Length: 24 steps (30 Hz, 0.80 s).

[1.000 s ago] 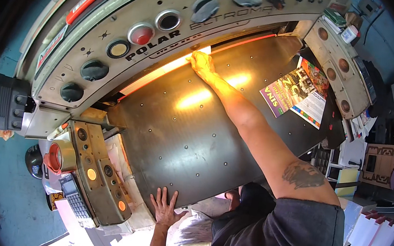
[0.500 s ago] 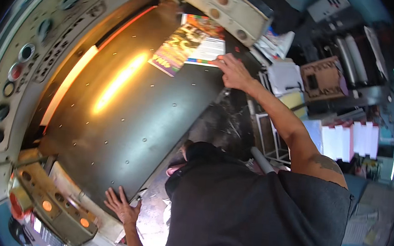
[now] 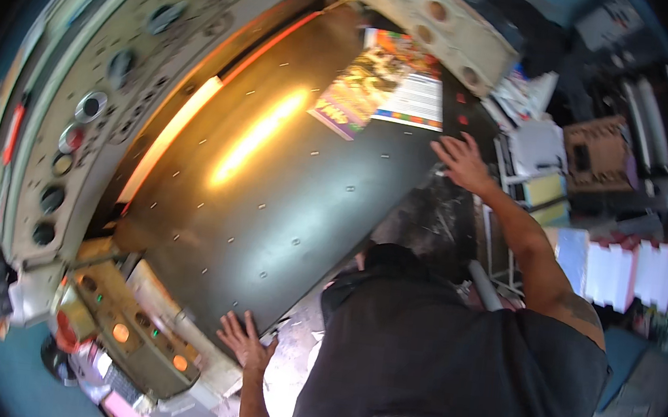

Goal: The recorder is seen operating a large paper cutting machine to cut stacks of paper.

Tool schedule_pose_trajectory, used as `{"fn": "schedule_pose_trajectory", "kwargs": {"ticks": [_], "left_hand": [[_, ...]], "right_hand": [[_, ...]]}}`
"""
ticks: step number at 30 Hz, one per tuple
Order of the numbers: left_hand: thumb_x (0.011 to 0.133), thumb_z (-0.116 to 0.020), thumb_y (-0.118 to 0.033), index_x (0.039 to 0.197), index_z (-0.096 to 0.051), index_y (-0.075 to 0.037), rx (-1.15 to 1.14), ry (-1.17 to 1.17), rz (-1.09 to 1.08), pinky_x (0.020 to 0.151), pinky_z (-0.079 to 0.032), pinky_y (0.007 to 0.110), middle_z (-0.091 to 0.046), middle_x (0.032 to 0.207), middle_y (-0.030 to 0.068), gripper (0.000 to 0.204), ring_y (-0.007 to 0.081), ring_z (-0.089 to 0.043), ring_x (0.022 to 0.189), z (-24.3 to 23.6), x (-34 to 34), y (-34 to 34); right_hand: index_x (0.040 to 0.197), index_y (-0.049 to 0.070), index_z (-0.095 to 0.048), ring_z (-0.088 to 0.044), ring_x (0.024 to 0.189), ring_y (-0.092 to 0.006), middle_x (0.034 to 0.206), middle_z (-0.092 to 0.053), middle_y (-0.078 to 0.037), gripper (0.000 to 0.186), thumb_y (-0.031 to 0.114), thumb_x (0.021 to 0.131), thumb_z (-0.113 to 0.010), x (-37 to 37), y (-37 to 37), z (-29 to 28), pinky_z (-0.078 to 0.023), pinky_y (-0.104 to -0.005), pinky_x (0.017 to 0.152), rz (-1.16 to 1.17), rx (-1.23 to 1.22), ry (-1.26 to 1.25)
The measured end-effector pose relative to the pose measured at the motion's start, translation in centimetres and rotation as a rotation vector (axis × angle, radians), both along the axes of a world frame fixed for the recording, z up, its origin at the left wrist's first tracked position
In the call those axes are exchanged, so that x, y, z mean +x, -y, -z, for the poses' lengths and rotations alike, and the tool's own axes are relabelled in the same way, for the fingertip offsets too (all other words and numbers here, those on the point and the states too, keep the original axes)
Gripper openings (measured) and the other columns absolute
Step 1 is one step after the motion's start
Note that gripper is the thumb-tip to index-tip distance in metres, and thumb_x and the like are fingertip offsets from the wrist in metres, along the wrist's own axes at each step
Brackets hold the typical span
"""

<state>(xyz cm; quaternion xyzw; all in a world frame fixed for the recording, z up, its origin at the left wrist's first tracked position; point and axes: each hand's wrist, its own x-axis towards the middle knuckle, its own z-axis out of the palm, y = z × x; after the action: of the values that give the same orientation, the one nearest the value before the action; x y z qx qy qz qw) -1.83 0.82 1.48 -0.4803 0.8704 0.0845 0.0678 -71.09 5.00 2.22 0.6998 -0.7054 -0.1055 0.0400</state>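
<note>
My left hand (image 3: 248, 348) lies open with its fingers spread on the near left edge of a dark metal machine bed (image 3: 325, 216). At the bed's right edge, my right hand (image 3: 466, 165) is open too, its fingers apart and nothing held. Just beyond its fingertips lies a white printed sheet (image 3: 414, 103) with a coloured border and a colourful upper part. A purple and yellow printed leaflet (image 3: 359, 89) overlaps that sheet's left side. Both papers rest flat at the far right of the bed.
A beige control panel (image 3: 121, 64) with several knobs runs along the left, and a smaller panel (image 3: 141, 335) with lit orange buttons stands nearer. A glowing light strip (image 3: 170, 142) borders the bed. Stacks of paper (image 3: 608, 270) and a cardboard piece (image 3: 596, 155) stand at the right.
My right hand has come off the white sheet's corner and drawn back to the bed's edge, fingers spreading. My left hand stays on the bed; the whole view has shifted.
</note>
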Motion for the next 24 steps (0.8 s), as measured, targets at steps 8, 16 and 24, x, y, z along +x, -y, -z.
{"fn": "schedule_pose_trajectory", "kwargs": {"ticks": [8, 16, 24], "left_hand": [[0.067, -0.082, -0.056, 0.156, -0.02, -0.014, 0.146, 0.145, -0.031, 0.112, 0.0, 0.074, -0.006, 0.161, 0.0274, 0.117, 0.0522, 0.0, 0.147, 1.0, 0.9, 0.0], [0.068, -0.08, -0.058, 0.156, -0.019, -0.013, 0.04, 0.139, 0.025, 0.113, 0.0, 0.073, -0.011, 0.159, 0.0283, 0.116, 0.0517, -0.002, 0.147, 1.4, 1.0, 0.1], [0.068, -0.081, -0.058, 0.156, -0.018, -0.012, 0.03, 0.132, 0.019, 0.113, 0.001, 0.073, -0.009, 0.159, 0.0279, 0.118, 0.0514, -0.001, 0.147, 1.1, 1.0, 0.0]], "right_hand": [[0.152, 0.012, -0.035, -0.038, 0.135, -0.0323, 0.147, -0.04, -0.015, 0.096, 0.015, 0.068, -0.081, -0.1, 0.3, 0.4, -0.026, -0.0551, 0.115, -0.053, -0.141, 0.179], [0.153, 0.012, -0.032, -0.037, 0.136, -0.0337, 0.148, -0.038, -0.016, 0.097, 0.011, 0.069, -0.08, 0.1, 0.2, 0.8, -0.026, -0.0538, 0.116, -0.03, -0.111, 0.181], [0.154, 0.012, -0.03, -0.036, 0.136, -0.0342, 0.148, -0.038, -0.016, 0.096, 0.009, 0.071, -0.078, 0.9, 0.2, 0.7, -0.027, -0.0525, 0.116, 0.013, -0.112, 0.15]]}}
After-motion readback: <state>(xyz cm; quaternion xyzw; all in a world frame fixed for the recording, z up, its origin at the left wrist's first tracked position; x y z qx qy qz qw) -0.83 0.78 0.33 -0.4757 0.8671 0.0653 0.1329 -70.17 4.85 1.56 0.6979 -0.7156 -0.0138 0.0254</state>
